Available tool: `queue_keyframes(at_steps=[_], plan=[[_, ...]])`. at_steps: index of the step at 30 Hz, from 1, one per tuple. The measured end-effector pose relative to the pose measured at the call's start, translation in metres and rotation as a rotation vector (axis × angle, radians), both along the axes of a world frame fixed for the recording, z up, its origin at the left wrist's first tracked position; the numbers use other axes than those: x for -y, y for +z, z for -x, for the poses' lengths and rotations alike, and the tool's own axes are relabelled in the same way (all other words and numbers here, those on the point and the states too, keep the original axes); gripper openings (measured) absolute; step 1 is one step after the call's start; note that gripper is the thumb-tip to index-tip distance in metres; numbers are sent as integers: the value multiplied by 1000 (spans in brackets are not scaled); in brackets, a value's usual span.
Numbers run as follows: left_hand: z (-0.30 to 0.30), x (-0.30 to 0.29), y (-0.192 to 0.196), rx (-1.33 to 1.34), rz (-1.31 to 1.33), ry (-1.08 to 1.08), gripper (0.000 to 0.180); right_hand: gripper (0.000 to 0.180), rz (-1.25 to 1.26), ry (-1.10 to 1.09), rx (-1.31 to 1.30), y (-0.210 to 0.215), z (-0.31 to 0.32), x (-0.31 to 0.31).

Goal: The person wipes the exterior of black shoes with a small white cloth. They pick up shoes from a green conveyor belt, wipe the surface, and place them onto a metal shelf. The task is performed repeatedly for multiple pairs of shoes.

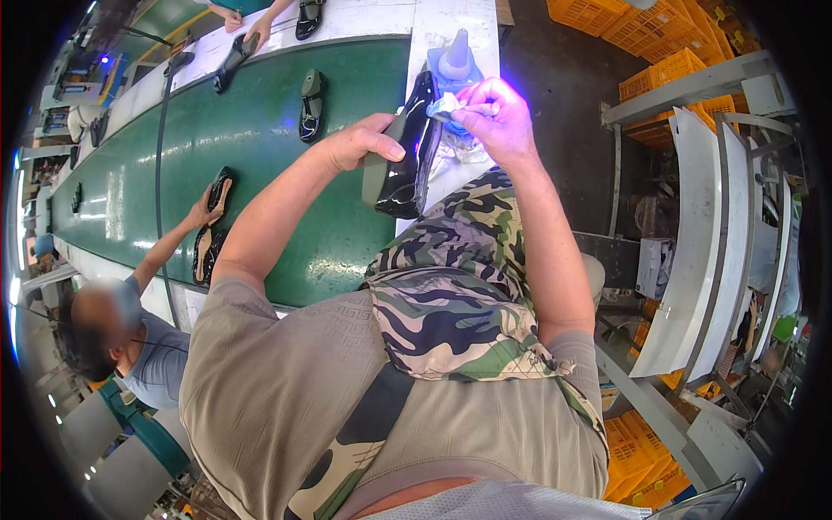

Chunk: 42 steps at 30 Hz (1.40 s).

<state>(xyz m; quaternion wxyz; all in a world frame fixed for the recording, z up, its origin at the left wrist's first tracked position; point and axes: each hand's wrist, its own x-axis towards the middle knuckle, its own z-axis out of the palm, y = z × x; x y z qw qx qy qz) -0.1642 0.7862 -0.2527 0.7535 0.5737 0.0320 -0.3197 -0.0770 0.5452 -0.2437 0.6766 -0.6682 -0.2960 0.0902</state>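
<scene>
My left hand (362,142) is closed on a glossy black shoe (404,178), fitted on a grey-green shoe last (374,179), with the thumb over the last's edge. The shoe is tilted lengthwise in front of me, above the edge of the belt. Pinched in the fingers of my right hand (503,123) is a small crumpled white and bluish cloth (444,107), right beside the shoe's edge; whether it touches the shoe I cannot tell. Just beyond that hand stands a blue container (438,65) with a pale cone-shaped top (458,57). Crumpled white material (464,151) lies beneath my right hand.
A green conveyor belt (260,130) stretches leftward, carrying another black shoe (311,107). On the left a co-worker (165,347) handles black shoes; another person's hands (258,33) hold a shoe at the far side. Orange crates (659,82) and metal racks (693,251) stand to the right.
</scene>
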Motion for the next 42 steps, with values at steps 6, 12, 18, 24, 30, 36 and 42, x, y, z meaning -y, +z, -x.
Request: queue_keyframes(at_steps=[6,12,18,24,30,36,42], plan=[[2,3,-3,43,0,24,78,21,-19,31,-19,-3,6,-1],[2,3,-12,-18,62,67,85,21,-32,52,-102,-9,10,-2],[1,7,-15,-103,186,133,75,23,-49,81,-196,-14,18,-1],[2,6,-44,-207,252,263,53,21,-73,164,-398,-10,25,4],[7,13,-58,-329,456,283,51,21,-31,208,-341,-3,29,12],[16,30,-67,-383,603,312,51,25,-18,243,-196,0,29,20],[23,48,-79,-436,674,385,51,25,-50,287,-85,2,30,32]])
